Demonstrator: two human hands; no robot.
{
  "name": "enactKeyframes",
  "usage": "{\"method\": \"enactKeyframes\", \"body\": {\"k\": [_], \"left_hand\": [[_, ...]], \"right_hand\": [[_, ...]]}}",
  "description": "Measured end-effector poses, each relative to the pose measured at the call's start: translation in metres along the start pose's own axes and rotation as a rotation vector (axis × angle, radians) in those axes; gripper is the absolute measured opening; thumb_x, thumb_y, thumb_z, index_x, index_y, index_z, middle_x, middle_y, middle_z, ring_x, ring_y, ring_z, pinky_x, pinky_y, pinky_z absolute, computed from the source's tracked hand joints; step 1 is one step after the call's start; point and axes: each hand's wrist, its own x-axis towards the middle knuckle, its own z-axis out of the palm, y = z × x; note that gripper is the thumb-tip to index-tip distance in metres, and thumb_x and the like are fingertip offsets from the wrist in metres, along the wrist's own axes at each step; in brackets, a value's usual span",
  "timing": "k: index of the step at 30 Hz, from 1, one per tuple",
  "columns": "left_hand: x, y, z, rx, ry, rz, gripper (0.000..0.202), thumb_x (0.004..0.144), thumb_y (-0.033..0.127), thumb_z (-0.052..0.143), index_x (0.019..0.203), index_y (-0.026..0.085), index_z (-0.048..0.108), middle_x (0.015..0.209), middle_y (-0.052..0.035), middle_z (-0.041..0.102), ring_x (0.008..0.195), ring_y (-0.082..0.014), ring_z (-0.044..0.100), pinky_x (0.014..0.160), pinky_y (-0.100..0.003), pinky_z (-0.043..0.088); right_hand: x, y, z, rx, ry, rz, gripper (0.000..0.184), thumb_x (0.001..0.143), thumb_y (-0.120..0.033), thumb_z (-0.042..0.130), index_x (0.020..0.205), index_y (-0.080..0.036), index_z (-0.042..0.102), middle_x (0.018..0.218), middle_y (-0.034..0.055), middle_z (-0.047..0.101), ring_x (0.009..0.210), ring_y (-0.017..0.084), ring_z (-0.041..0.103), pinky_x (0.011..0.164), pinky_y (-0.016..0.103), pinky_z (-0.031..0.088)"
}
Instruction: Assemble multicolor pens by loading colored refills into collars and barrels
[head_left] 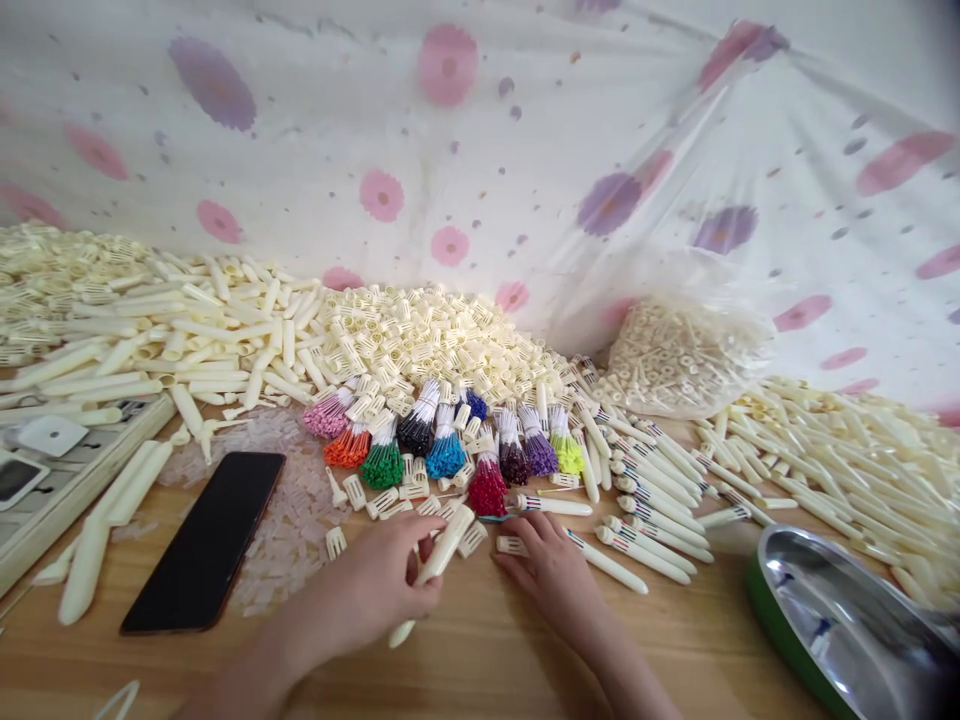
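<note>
My left hand (390,575) is closed around a cream pen barrel (448,540), tilted with its upper end to the right. To its right, my right hand (549,565) rests low at the table with thumb and fingers about a small slotted cream pen collar (511,545). Just beyond my right fingertips lies a bundle of crimson-tipped refills (487,485). Bundles of blue refills (445,455), green refills (382,463) and several other colours stand beside it. Loose slotted collars (382,502) lie between the hands and the bundles. Assembled multicolour pens (652,550) are lined up to the right.
Cream barrels (225,320) and slotted collars (435,335) are heaped at the back. A clear bag (686,350) of small parts stands behind. A black phone (206,540) lies left, beside clear plastic pieces (289,520). A green-sided metal bowl (847,620) sits right, near more cream parts (847,460).
</note>
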Motion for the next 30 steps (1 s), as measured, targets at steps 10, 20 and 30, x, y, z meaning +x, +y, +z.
{"method": "enactKeyframes", "body": {"k": [10, 20, 30], "left_hand": [[0.017, -0.019, -0.036, -1.308, -0.254, -0.246, 0.031, 0.063, 0.006, 0.056, 0.091, 0.016, 0.065, 0.068, 0.0015, 0.05, 0.045, -0.0059, 0.043, 0.029, -0.01, 0.032], [0.02, -0.033, -0.05, -1.423, 0.423, -0.132, 0.024, 0.09, 0.03, 0.049, 0.074, 0.015, 0.057, 0.057, 0.006, 0.042, 0.036, -0.0038, 0.033, 0.03, -0.01, 0.028], [0.028, -0.053, -0.064, -1.447, 1.02, -0.222, 0.041, 0.096, 0.024, 0.034, 0.06, 0.017, 0.053, 0.057, 0.0026, 0.052, 0.052, -0.0088, 0.056, 0.05, -0.017, 0.051]], "right_hand": [[0.015, -0.031, 0.004, 0.155, 0.146, -0.224, 0.013, 0.086, -0.013, 0.052, 0.096, -0.019, 0.058, 0.093, 0.0079, 0.062, 0.087, 0.022, 0.056, 0.076, 0.036, 0.048], [0.089, -0.081, 0.008, 0.041, 0.264, -0.36, 0.028, 0.094, -0.025, 0.042, 0.068, -0.019, 0.049, 0.065, 0.0043, 0.058, 0.066, 0.019, 0.05, 0.06, 0.029, 0.038], [0.214, -0.138, 0.019, -0.123, 0.146, -0.709, 0.015, 0.092, -0.015, 0.046, 0.101, -0.017, 0.057, 0.091, 0.0052, 0.067, 0.087, 0.02, 0.054, 0.077, 0.029, 0.039]]}}
